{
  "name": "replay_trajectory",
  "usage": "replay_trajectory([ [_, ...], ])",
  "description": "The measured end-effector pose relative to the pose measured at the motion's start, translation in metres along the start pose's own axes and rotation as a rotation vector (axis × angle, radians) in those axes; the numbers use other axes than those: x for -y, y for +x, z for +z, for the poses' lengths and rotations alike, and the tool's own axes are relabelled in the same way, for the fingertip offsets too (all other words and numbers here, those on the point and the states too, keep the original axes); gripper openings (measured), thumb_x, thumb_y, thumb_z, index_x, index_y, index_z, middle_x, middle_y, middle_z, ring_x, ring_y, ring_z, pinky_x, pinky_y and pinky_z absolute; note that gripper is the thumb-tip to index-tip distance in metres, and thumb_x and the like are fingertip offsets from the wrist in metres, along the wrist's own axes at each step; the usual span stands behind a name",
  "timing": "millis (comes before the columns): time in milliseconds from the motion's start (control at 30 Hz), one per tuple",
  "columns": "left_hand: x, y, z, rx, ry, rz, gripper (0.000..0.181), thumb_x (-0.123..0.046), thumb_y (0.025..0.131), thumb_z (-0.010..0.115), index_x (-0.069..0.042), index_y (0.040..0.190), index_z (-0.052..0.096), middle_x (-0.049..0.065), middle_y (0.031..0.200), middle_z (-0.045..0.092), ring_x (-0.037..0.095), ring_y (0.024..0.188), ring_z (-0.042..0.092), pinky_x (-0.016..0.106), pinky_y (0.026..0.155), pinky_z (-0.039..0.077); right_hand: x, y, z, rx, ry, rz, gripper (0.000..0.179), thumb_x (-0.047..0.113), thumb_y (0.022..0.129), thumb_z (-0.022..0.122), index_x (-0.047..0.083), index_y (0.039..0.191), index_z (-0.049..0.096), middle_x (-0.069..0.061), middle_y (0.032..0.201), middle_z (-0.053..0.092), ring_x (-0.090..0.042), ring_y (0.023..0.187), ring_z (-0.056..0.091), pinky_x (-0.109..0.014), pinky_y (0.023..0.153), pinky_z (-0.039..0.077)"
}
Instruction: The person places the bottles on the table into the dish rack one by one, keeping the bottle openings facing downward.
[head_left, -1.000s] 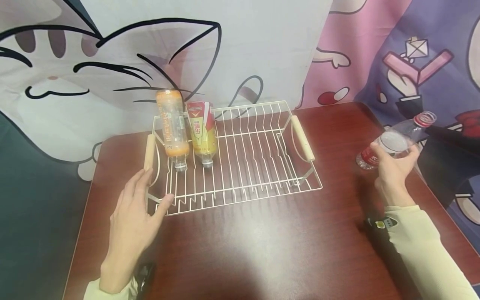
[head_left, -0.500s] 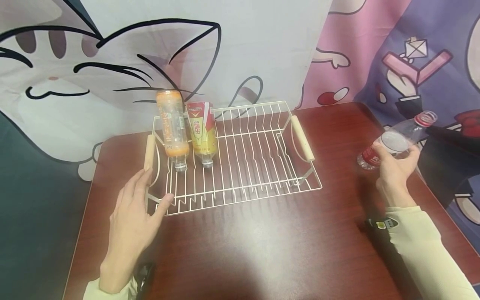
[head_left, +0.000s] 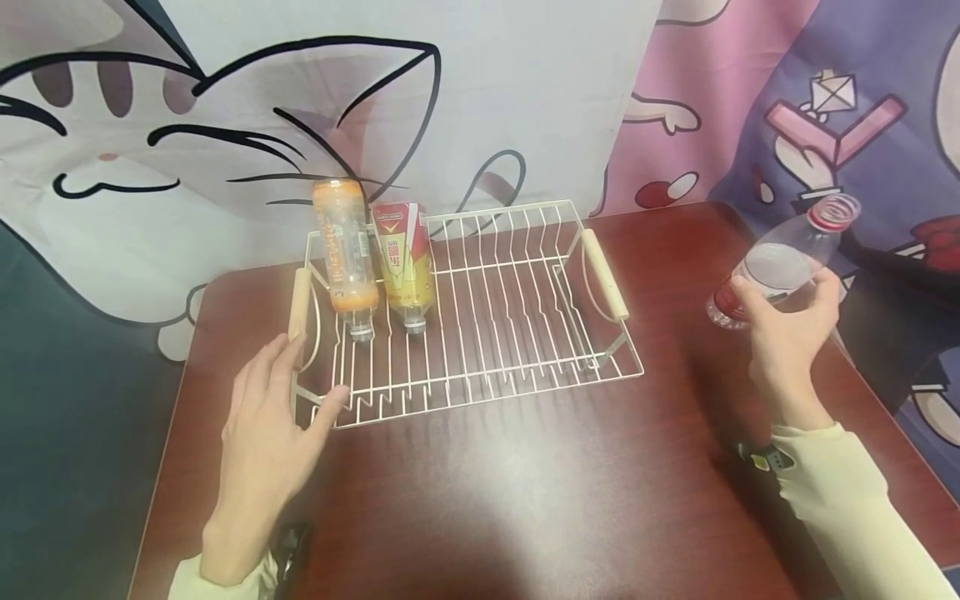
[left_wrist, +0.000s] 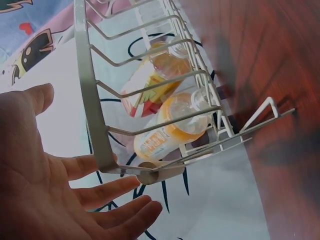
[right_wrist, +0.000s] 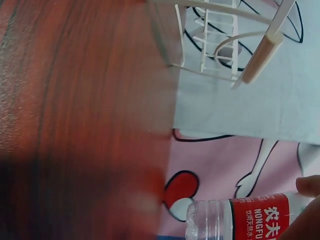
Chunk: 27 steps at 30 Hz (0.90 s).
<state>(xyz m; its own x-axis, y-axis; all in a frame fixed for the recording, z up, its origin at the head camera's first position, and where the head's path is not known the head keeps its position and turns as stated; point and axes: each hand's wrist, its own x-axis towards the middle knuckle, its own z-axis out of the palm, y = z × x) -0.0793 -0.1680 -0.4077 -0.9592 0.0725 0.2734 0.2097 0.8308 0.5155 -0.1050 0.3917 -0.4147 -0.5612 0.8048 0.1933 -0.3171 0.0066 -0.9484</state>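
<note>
The right hand (head_left: 791, 342) is gripping a clear bottle (head_left: 776, 262) over to the far right, thumb pressing on one side and fingers on the other, with the bottle's body filling the space between. The bottle is leaning: its open mouth with a red ring is pointing up and away to the right of the grip, while its base is sitting lower, to the left and beyond the thumb. Its red label, reading NONGFU, is showing just below the thumb. Whether the base is touching the table (head_left: 525, 483) I can't tell from here.

Well to the left of that grip, a white wire rack (left_wrist: 90, 95) is standing on the table. Its right wooden handle (head_left: 603, 273) is facing the right hand, with bare tabletop lying between them. At the rack's other end the left hand (head_left: 262, 417) is resting with its fingers loosely spread, pinching nothing; the fingertips are lying right by the near end of the left wooden handle (head_left: 300, 300), and the thumb is pointing toward the rack's near corner.

Just beyond the left hand's fingertips, inside the rack, an orange-banded bottle (head_left: 345, 250) is leaning neck-down, its neck pointing back toward the person. Beside it, farther to the right of that hand, a yellow-and-red bottle (head_left: 406, 258) is leaning the same way. Behind everything, a printed cloth (head_left: 525, 83) is hanging.
</note>
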Motion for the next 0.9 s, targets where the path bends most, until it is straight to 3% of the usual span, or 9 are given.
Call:
replay_trajectory([
  [200, -0.005, 0.000, 0.001, -0.066, -0.048, 0.065, 0.076, -0.038, 0.095, 0.079, -0.012, 0.162, 0.055, 0.019, 0.168, 0.050, 0.046, 0.157, 0.039, 0.078, 0.112, 0.039, 0.012, -0.013, 0.008, 0.058, 0.047, -0.094, 0.064, -0.023, 0.070, 0.085, 0.005, 0.126, 0.071, -0.012, 0.118, 0.068, -0.022, 0.103, 0.067, -0.022, 0.082, 0.061],
  [333, -0.010, 0.000, 0.002, -0.099, -0.082, 0.108, 0.075, -0.037, 0.093, 0.080, -0.011, 0.160, 0.058, 0.019, 0.165, 0.053, 0.044, 0.156, 0.042, 0.078, 0.111, 0.040, 0.026, -0.028, 0.014, 0.112, -0.010, -0.141, 0.065, -0.021, 0.070, 0.086, 0.005, 0.127, 0.073, -0.011, 0.114, 0.071, -0.021, 0.098, 0.067, -0.019, 0.073, 0.063],
  [367, -0.012, 0.000, 0.002, -0.105, -0.091, 0.118, 0.075, -0.036, 0.092, 0.080, -0.011, 0.159, 0.058, 0.018, 0.164, 0.054, 0.043, 0.155, 0.043, 0.078, 0.110, 0.040, 0.031, -0.033, 0.017, 0.127, -0.053, -0.162, 0.065, -0.019, 0.070, 0.086, 0.006, 0.129, 0.074, -0.008, 0.113, 0.071, -0.020, 0.100, 0.066, -0.017, 0.075, 0.062],
  [467, -0.017, 0.000, 0.004, -0.124, -0.129, 0.148, 0.072, -0.035, 0.092, 0.079, -0.011, 0.157, 0.061, 0.016, 0.163, 0.056, 0.041, 0.153, 0.046, 0.076, 0.112, 0.041, 0.047, -0.050, 0.025, 0.168, -0.211, -0.239, 0.063, -0.011, 0.072, 0.088, 0.008, 0.131, 0.076, 0.003, 0.114, 0.071, -0.015, 0.109, 0.062, -0.017, 0.099, 0.051],
  [567, -0.022, 0.000, 0.008, -0.148, -0.169, 0.188, 0.068, -0.037, 0.093, 0.078, -0.010, 0.155, 0.063, 0.013, 0.160, 0.060, 0.039, 0.151, 0.049, 0.072, 0.113, 0.042, 0.062, -0.067, 0.033, 0.220, -0.351, -0.312, 0.060, -0.006, 0.073, 0.088, 0.003, 0.131, 0.077, 0.015, 0.115, 0.068, -0.007, 0.117, 0.056, -0.022, 0.106, 0.038],
  [700, -0.030, 0.002, 0.014, -0.205, -0.218, 0.269, 0.067, -0.052, 0.099, 0.072, -0.008, 0.150, 0.066, 0.015, 0.152, 0.066, 0.039, 0.144, 0.056, 0.048, 0.123, 0.041, 0.070, -0.080, 0.038, 0.312, -0.420, -0.392, 0.067, -0.005, 0.070, 0.090, -0.005, 0.135, 0.074, 0.021, 0.115, 0.062, -0.001, 0.114, 0.051, -0.022, 0.104, 0.037],
  [800, -0.038, 0.005, 0.015, -0.246, -0.257, 0.320, 0.073, -0.065, 0.103, 0.066, -0.005, 0.146, 0.069, 0.018, 0.146, 0.069, 0.041, 0.138, 0.060, 0.030, 0.124, 0.037, 0.065, -0.081, 0.036, 0.371, -0.460, -0.475, 0.070, 0.002, 0.068, 0.093, -0.002, 0.136, 0.075, 0.025, 0.119, 0.063, 0.001, 0.114, 0.052, -0.021, 0.101, 0.036],
  [900, -0.048, 0.007, 0.016, -0.270, -0.294, 0.357, 0.077, -0.069, 0.104, 0.064, -0.002, 0.141, 0.070, 0.020, 0.141, 0.071, 0.041, 0.134, 0.062, 0.026, 0.124, 0.037, 0.059, -0.080, 0.033, 0.418, -0.522, -0.556, 0.071, 0.015, 0.067, 0.093, 0.004, 0.136, 0.078, 0.029, 0.124, 0.064, 0.005, 0.119, 0.053, -0.023, 0.101, 0.031],
])
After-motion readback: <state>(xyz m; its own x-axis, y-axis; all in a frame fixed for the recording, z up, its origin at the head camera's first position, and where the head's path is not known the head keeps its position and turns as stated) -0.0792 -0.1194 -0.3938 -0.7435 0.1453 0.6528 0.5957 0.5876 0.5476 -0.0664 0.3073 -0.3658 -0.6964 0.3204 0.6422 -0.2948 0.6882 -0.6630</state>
